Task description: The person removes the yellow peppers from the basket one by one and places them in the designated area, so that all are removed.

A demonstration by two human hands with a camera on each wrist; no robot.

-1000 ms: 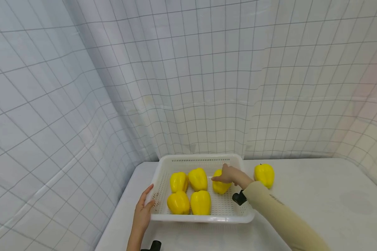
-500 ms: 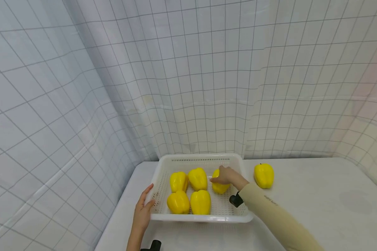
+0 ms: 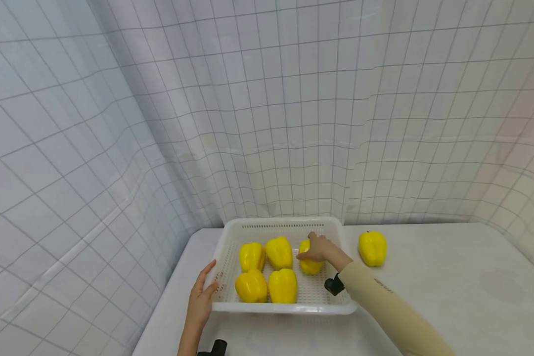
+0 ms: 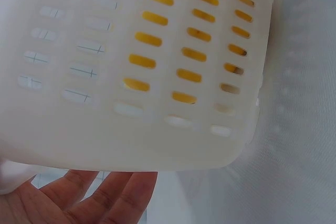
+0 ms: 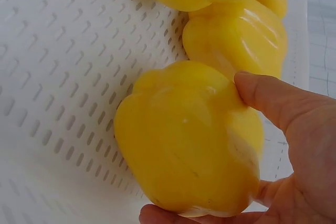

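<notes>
A white perforated plastic basket (image 3: 289, 309) stands on the table with several yellow bell peppers in it, among them a front-row bell pepper (image 3: 283, 286). My left hand (image 3: 199, 302) holds the basket's left rim near its front corner. In the left wrist view, the fingers (image 4: 123, 198) lie along the basket wall. My right hand (image 3: 321, 248) reaches over the right side. It grips one bell pepper (image 5: 189, 140), with thumb and fingers on opposite sides. That pepper is low in the basket, and whether it touches the bottom I cannot tell.
Another yellow bell pepper (image 3: 372, 248) lies on the white table (image 3: 454, 277), to the right of the basket. Behind the table and along its left side hangs a white gridded curtain (image 3: 293, 123). The basket's far wall is close to the curtain.
The right hand has shifted slightly left with its bell pepper. The left hand stays at the basket rim. The other peppers look unchanged.
</notes>
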